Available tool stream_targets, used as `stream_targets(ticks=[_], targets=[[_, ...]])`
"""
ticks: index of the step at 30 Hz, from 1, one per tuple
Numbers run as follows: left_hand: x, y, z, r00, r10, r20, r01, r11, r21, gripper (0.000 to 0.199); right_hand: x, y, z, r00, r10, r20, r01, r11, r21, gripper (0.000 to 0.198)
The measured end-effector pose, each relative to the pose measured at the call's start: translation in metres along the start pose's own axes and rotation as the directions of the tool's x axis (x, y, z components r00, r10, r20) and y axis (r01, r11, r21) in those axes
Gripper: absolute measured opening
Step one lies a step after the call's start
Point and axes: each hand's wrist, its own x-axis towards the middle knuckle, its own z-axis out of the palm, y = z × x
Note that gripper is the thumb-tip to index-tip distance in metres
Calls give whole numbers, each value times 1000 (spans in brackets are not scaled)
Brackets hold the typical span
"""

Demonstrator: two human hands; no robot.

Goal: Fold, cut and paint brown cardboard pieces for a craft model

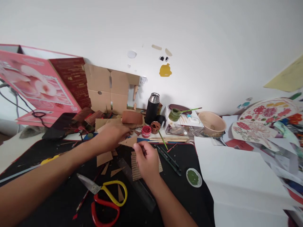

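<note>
My right hand [148,160] pinches a small piece of cardboard [129,142] by its right edge, over the middle of the black mat. Just left of it, my left hand [113,135] reaches over scraps of cardboard; its fingers are bent and apart, partly hidden behind the hand, and I see nothing held in them. Beneath my right hand lies a corrugated cardboard piece [135,167]. Scissors [100,188] with one yellow and one red handle rest open nearby on the mat. A clear ruler [142,189] runs at a slant below the corrugated piece.
Behind my hands stand a black flask [152,110], a red paint jar [146,131] and a brown paint pot [155,126]. A green paint jar [174,115] sits on a white box. A green paint lid [193,177], a cutter [168,160] and white paper [236,179] lie rightward.
</note>
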Motion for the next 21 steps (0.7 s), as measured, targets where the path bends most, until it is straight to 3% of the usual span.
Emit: stream_targets(ticks=[2,4,9,15,21], targets=[[-4,11,14,991,118,70,-115,993,-40,26,4,-1,-5,997,75,-29,-71,990,119,41],[-5,20,26,985,132,116,-127,991,-50,23,9,-3,-9,990,132,-39,-121,968,218,44],[-2,26,45,991,116,74,-112,992,-58,33,17,-4,-18,981,162,-102,-120,935,333,49],[-4,36,48,999,36,9,-36,999,29,42,17,-4,-17,975,188,-115,-135,922,363,49],[-10,49,46,997,40,-59,-31,988,149,27,14,-3,-13,961,259,-95,-207,904,375,51]])
